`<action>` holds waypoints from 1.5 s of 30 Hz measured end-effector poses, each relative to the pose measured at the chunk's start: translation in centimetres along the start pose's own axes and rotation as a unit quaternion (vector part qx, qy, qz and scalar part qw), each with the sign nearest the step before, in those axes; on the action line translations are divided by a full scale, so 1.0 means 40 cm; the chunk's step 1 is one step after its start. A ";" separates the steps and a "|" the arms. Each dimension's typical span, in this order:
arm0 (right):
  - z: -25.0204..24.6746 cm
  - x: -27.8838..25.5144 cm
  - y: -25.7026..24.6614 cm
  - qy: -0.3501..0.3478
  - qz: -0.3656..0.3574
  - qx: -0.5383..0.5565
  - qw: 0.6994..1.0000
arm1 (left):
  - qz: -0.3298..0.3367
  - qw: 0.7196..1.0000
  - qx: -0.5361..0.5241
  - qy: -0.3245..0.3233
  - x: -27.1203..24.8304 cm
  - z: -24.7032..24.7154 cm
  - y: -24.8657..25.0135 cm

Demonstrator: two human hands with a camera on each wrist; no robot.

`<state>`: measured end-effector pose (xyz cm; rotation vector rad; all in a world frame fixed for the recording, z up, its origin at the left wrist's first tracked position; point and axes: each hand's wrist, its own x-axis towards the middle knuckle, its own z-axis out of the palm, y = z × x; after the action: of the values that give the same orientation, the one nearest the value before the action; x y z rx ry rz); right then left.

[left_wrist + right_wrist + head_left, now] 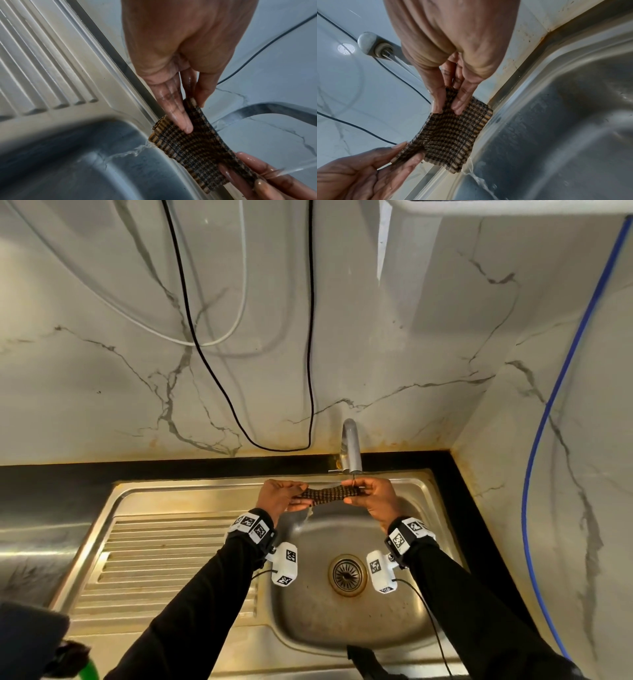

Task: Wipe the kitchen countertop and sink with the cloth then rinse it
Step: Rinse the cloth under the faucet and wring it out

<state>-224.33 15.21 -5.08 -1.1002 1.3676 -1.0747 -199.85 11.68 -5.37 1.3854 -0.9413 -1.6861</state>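
Observation:
A wet brown-and-black checked cloth (330,495) is stretched flat between both hands under the steel faucet (351,446), above the back of the sink basin (308,628). My left hand (284,496) pinches its left end, and my right hand (368,496) pinches its right end. In the left wrist view the left hand (194,116) pinches the cloth (197,146) between straight fingers and thumb. In the right wrist view the right hand (447,108) pinches the cloth (452,135). Water (479,178) runs off the cloth's lower corner into the basin.
The drain (347,575) lies below the hands and the ribbed drainboard (164,559) to the left. A black countertop (51,484) borders the sink. A black cable (310,337) hangs on the marble wall; a blue hose (548,412) runs down the right wall.

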 end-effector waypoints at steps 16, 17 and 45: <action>-0.206 -0.062 0.028 0.096 0.013 0.016 0.995 | -0.006 0.995 0.023 -0.099 0.017 0.227 -0.008; -0.211 -0.062 0.029 0.097 0.013 0.013 0.995 | -0.007 0.994 0.026 -0.102 0.016 0.231 -0.009; 0.012 0.012 -0.039 0.030 -0.009 -0.073 0.997 | 0.038 0.995 0.085 -0.017 0.025 0.016 -0.035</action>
<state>-223.80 14.44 -3.64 -1.1960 1.5054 -1.0412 -200.76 11.48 -6.93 1.4160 -1.1656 -1.6084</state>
